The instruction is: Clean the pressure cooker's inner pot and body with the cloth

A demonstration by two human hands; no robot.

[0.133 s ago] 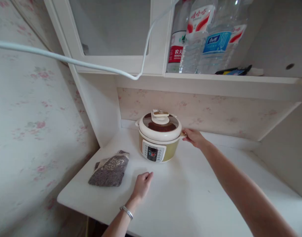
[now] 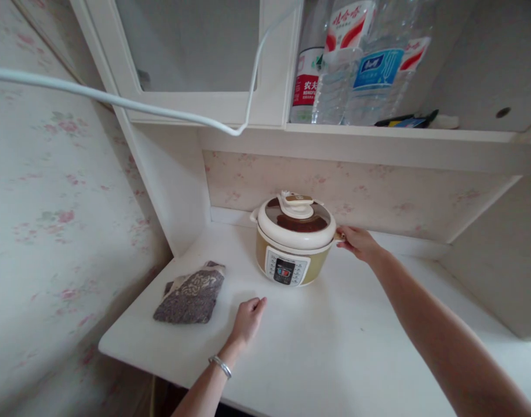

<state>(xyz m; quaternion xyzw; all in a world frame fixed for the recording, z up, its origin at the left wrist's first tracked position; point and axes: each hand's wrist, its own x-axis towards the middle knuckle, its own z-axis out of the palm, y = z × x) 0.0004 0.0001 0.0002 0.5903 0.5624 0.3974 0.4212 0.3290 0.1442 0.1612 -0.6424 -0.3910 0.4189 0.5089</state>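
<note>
Reading the clock around the cooker, you have the white cabinet (image 2: 204, 107) filling the band from 10 to 2 above it, and the white desk (image 2: 335, 347) spreading out beneath. The cooker (image 2: 294, 238) is on the desk near its back edge, its lid on and its control panel (image 2: 287, 267) facing toward you at about 6 o'clock. The white cable (image 2: 126, 103) runs across the upper left and bends at 11 o'clock. Clear plastic bottles (image 2: 335, 81) stand close together on the open shelf at 1 o'clock. The grey patterned cloth (image 2: 191, 295) lies folded on the desk at 8 o'clock, apart from the cooker.

Your right hand (image 2: 358, 242) is at 3 o'clock, its fingers curled around the cooker's side handle. Your left hand (image 2: 248, 318) is at 7 o'clock, between you and the cooker and just beside the cloth; its fingers are drawn in to a loose fist, and you cannot tell whether it rests on the desk. Small dark and coloured items (image 2: 408, 120) lie on the shelf at 2 o'clock, too small to make out. A silver bracelet (image 2: 221, 366) circles your left wrist.
</note>
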